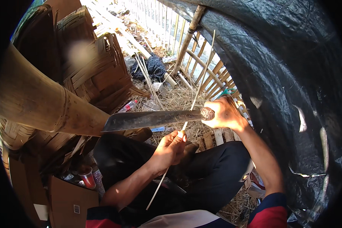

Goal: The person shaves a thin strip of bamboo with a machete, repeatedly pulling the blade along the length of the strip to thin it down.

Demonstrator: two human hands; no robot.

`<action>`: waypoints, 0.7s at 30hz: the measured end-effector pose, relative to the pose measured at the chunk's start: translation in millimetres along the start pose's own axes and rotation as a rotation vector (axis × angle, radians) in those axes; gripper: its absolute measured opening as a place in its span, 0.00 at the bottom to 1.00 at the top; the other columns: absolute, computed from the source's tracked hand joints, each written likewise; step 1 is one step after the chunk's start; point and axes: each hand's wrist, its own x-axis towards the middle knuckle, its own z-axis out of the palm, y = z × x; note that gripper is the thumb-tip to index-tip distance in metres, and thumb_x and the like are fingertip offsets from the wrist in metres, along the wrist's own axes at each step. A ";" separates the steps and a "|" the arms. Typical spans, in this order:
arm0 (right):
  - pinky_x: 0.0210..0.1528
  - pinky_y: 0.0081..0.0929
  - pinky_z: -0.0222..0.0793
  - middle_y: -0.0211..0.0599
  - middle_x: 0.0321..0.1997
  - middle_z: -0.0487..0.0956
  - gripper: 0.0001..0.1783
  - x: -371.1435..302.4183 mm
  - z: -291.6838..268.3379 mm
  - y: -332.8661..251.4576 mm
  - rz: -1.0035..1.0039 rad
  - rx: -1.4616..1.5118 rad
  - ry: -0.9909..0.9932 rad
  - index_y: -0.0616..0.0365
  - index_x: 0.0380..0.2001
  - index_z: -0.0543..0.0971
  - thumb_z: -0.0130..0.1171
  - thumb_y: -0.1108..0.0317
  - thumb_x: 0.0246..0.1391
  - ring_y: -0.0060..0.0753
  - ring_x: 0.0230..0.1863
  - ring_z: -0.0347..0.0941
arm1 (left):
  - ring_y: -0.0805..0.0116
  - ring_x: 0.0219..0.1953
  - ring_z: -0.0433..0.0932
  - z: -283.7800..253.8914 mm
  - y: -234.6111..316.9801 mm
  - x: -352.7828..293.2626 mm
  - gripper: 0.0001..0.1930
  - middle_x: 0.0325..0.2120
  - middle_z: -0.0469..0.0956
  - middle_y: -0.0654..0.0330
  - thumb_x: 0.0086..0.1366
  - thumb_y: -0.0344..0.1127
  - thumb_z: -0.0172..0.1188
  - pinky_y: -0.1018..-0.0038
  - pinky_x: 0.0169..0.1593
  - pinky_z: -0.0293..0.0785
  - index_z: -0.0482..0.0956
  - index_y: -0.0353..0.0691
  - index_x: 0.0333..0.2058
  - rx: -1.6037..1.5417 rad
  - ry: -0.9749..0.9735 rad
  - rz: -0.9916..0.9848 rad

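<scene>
A machete was gripped in the right hand, its blade pointed leftward. A thin bamboo strip was pinched in the left hand and crossed by the blade just beyond it.

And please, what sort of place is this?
Probably a makeshift, partly open workshop: a dark plastic sheet hangs on the right, woven basketwork is piled on the left, and pale shavings or straw litter the ground ahead.
</scene>
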 end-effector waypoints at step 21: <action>0.28 0.37 0.71 0.43 0.18 0.76 0.16 -17.5 -1.0 18.4 0.162 -0.072 -0.044 0.55 0.26 0.78 0.69 0.60 0.34 0.48 0.22 0.74 | 0.87 0.14 0.49 4.0 -2.8 -6.4 0.08 0.17 0.63 0.78 0.72 0.44 0.47 0.85 0.16 0.41 0.70 0.52 0.34 0.050 0.023 -0.121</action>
